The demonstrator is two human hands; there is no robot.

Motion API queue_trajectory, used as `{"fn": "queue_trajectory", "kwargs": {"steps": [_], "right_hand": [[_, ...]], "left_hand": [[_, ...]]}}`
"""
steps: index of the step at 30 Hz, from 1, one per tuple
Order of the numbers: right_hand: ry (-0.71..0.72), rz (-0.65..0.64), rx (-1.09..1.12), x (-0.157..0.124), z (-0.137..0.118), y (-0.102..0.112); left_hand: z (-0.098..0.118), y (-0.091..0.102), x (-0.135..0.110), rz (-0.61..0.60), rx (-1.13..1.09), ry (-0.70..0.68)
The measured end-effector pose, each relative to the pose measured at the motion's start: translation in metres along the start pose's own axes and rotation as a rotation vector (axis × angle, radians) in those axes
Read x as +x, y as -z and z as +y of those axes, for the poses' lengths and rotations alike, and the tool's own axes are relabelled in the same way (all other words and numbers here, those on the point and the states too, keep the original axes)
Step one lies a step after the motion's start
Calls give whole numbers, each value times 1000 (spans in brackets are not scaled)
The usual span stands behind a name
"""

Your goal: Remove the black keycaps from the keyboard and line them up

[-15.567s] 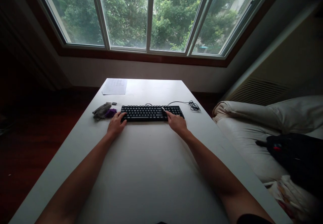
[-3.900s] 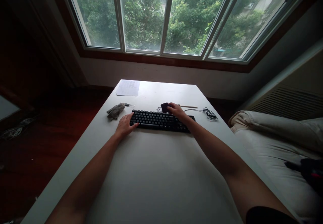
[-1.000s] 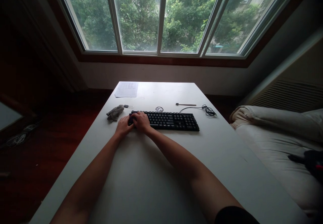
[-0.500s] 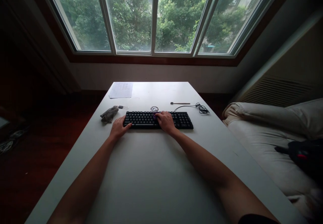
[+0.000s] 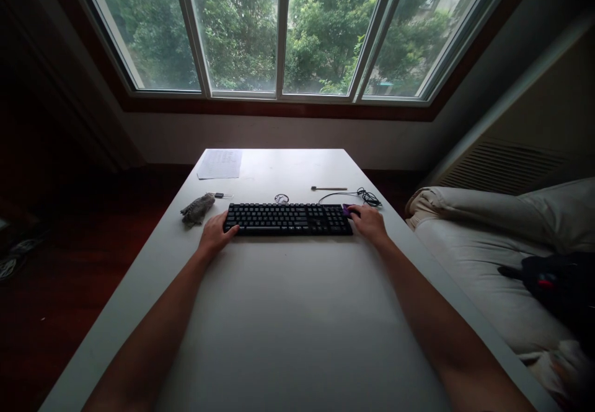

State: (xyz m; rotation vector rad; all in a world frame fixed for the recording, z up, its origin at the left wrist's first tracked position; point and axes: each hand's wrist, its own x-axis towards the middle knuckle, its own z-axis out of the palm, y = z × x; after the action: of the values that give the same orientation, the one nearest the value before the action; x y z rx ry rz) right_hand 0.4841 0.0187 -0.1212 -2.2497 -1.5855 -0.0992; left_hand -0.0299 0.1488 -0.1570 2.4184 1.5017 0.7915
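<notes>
the keyboard (image 5: 279,220) lies flat on the table (image 5: 279,313), keys up. the left hand (image 5: 214,233) grips its left end, thumb over the near corner. the right hand (image 5: 370,222) pinches a purple cloth (image 5: 346,210) at its far right corner. beyond the keyboard lie a brush (image 5: 329,189) and, farther right, a coiled cable (image 5: 369,197). a grey bundle (image 5: 198,210) sits just left of the left hand; papers (image 5: 219,164) lie at the far left corner of the table.
</notes>
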Motion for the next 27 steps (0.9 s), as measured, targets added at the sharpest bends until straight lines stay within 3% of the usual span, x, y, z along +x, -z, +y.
{"fn": "queue_trajectory", "kwargs": {"steps": [3,6,8,17,27], "right_hand": [[-83,60,15,-1,17,3],[-7,122,80,-4,1,3],[96,138,142,-9,-25,1],[558,-53,380,-43,-174,-33],[690,-233,375,-33,-302,-61]], "left_hand": [[-1,-1,0,-12,-7,3],[0,-1,0,-20,-5,-2],[0,-1,0,-26,-3,-10],[2,5,-2,-52,2,-50],[-7,2,1,-68,22,-82]]}}
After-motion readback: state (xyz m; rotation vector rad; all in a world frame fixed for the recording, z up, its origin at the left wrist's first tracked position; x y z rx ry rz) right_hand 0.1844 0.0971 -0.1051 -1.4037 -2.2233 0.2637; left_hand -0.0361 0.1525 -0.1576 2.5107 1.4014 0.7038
